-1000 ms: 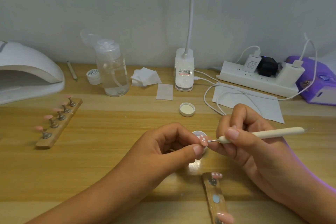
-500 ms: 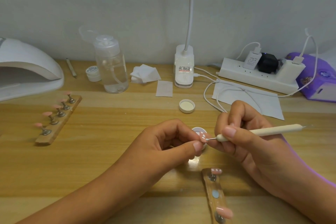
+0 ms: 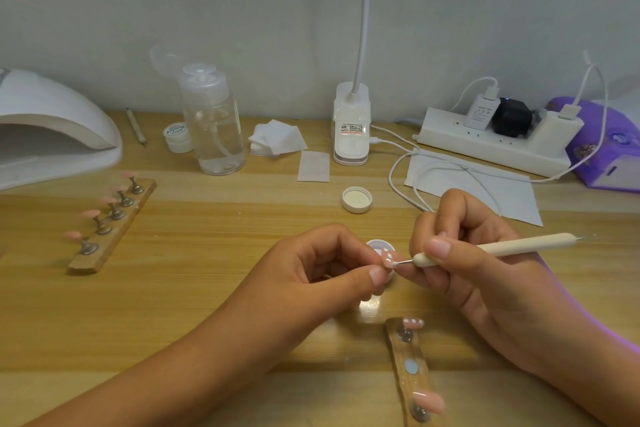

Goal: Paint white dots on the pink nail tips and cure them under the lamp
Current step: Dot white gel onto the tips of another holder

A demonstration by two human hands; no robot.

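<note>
Change since a second ago: the dotting tool [image 3: 502, 246] has brought its point down onto the pink nail tip [image 3: 388, 259]; the hands have otherwise barely shifted. The left hand [image 3: 311, 270] pinches the nail tip between thumb and forefinger directly over the open paint pot [image 3: 377, 245]; the right hand [image 3: 467, 263], right of the pot, grips the tool pen-fashion, its metal point touching the tip beside white dots already laid. Best handling, by judgement: brace the hands together, touch lightly, lift straight off and space the dots evenly; the curing lamp [image 3: 52, 121] stands far left of the pot.
</note>
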